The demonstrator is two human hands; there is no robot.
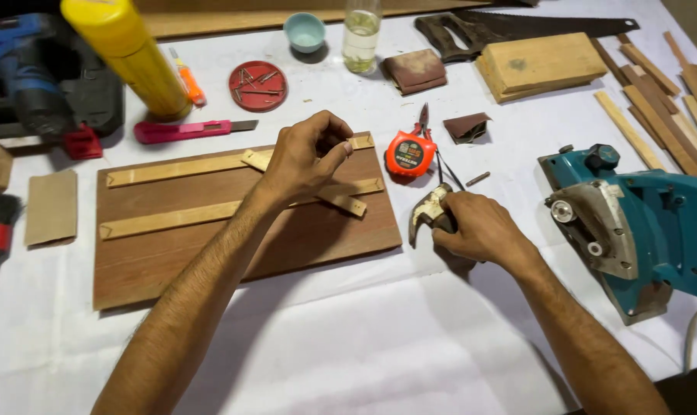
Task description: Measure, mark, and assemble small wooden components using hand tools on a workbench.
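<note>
My left hand (pixel 306 154) hovers over a brown wooden board (pixel 210 246), fingers pinched together above the thin light wooden strips (pixel 171 167) lying on it; whether something small sits between the fingertips I cannot tell. One short strip (pixel 341 198) lies diagonally across the two long ones. My right hand (pixel 479 229) rests on the white table cover right of the board, closed on the handle of a claw hammer (pixel 427 211) whose metal head points left.
An orange tape measure (pixel 410 152) and pliers (pixel 424 119) lie behind the hammer. A teal power planer (pixel 640 223) stands at right. A red lid with nails (pixel 257 85), pink utility knife (pixel 183 131), yellow can (pixel 133 54), blue drill (pixel 33 69), handsaw (pixel 517 27), wood block (pixel 540 65) and wood slats (pixel 671 100) line the back.
</note>
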